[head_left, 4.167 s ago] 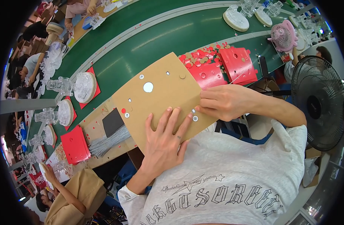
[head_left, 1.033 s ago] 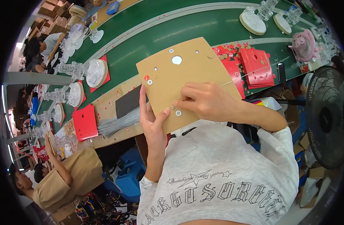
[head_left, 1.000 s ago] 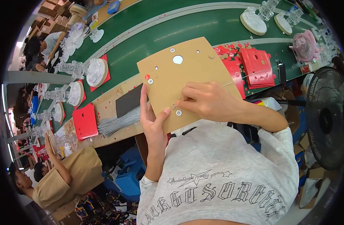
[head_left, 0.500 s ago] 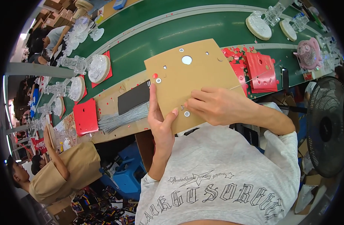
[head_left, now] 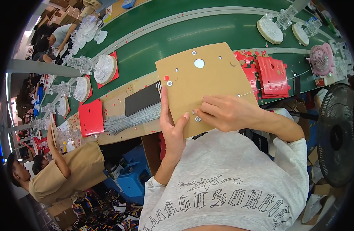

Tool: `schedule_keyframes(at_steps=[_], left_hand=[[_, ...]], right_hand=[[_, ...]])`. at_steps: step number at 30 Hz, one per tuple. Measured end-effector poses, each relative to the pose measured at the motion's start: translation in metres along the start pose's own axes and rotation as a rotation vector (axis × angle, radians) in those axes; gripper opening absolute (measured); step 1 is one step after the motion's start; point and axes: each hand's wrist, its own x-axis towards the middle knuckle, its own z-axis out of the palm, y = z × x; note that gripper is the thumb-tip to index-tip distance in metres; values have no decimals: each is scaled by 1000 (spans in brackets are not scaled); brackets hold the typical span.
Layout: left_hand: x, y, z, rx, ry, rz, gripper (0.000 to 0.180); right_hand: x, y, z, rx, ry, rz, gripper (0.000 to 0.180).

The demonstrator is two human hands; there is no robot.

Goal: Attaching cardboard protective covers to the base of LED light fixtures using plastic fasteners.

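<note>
A tan cardboard sheet, brown side up, is tilted in front of me, with a large round hole, metal eyelets and small slots. My left hand grips its left edge, thumb on top, while the other fingers pass partly out of sight behind it. Close to the near edge, my right hand has its fingertips pinched by a small slot beside an eyelet; what they hold is hidden. From the sheet's right side a thin wire sticks out toward the right. A small red disc lies near the left eyelet.
Left of the sheet are a black panel, a bundle of thin wires and red sheets. More red sheets lie right. Clear figures on round bases line the green bench. A black fan stands right; a co-worker works left.
The whole scene has shifted slightly right in the view. More of the wire now shows right of the sheet. My hands keep nearly the same grip.
</note>
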Motion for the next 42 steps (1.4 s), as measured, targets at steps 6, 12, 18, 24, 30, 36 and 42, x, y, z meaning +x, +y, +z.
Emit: schedule_keyframes(at_steps=[6, 12, 18, 24, 30, 36, 42], left_hand=[[4, 13, 5, 152, -22, -76, 89], [7, 2, -7, -46, 13, -70, 90], [5, 1, -1, 22, -22, -36, 94], [10, 4, 4, -2, -17, -94, 97], [10, 0, 9, 32, -22, -106, 97], [9, -1, 11, 14, -22, -88, 97], [5, -10, 14, 69, -7, -25, 99]], right_hand=[[-3, 1, 7, 51, 76, 36, 30], [-5, 8, 3, 155, 72, 75, 26], [-9, 12, 7, 250, 169, 146, 25], [-12, 18, 9, 251, 135, 118, 27], [-13, 23, 3, 257, 58, 77, 25], [-13, 18, 4, 97, 48, 1, 22], [-20, 33, 9, 229, 111, 7, 23]])
